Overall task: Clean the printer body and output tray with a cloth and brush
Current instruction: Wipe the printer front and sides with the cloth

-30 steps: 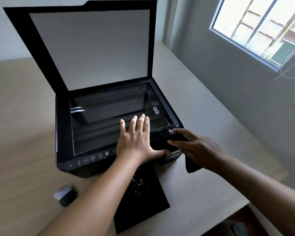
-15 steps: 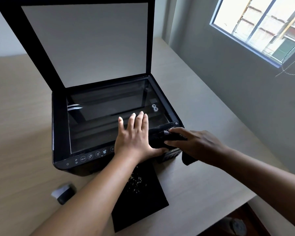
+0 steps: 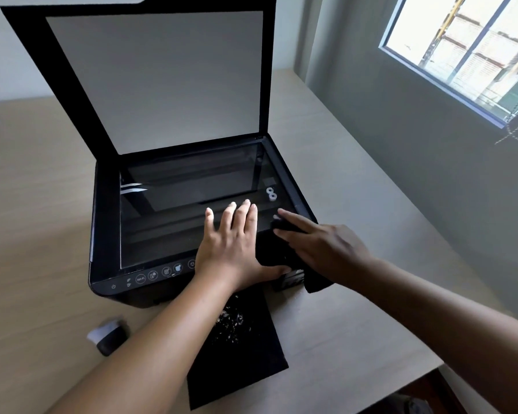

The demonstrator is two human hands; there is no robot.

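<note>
I see the table [image 3: 335, 162] carrying the black printer [image 3: 102, 222], its lid [image 3: 150, 76] raised upright and the scanner glass [image 3: 186, 186] exposed. The output tray [image 3: 245, 354] extends from the front toward me, with pale debris [image 3: 231, 321] scattered on it. My left hand [image 3: 231, 249] lies flat and open on the glass near the front edge, gripping nothing. My right hand [image 3: 320, 249] presses a black cloth [image 3: 281, 252] onto the printer's front right corner, fingers extended over it; one end of the cloth hangs off the side. The brush [image 3: 108, 336] lies on the table left of the tray, apart from both hands.
</note>
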